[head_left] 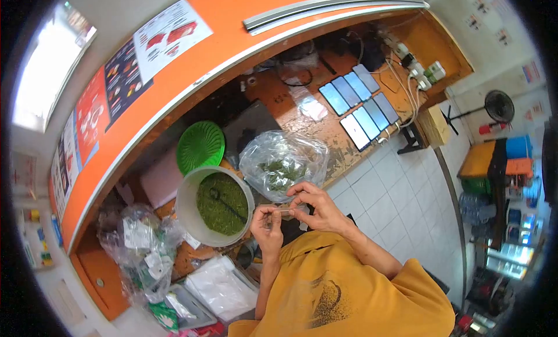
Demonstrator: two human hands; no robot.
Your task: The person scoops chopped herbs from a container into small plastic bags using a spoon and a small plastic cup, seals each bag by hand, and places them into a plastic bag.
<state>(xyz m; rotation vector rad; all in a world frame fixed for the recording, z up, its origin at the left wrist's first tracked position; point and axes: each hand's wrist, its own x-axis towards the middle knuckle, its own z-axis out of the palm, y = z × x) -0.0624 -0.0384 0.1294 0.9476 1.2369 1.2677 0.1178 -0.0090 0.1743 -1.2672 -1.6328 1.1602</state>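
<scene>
My left hand (pixel 267 227) and my right hand (pixel 315 208) are close together in front of my yellow shirt. Between their pinched fingertips they hold a small clear strip (pixel 284 211), too small to make out fully. To the left of my hands stands a white tub (pixel 182 204) of chopped green leaves (pixel 218 209), with a dark spoon (pixel 231 210) lying in them. Just beyond my fingers is an open clear plastic bag (pixel 311 154) with some green leaves (pixel 282 173) inside.
Several phones (pixel 363 123) lie in rows on the wooden counter (pixel 344 158), near cables and chargers. A green basket (pixel 200 144) stands behind the tub. Plastic bags (pixel 136 238) and a stack of white bags (pixel 220 286) lie at the left. An orange panel edges the counter.
</scene>
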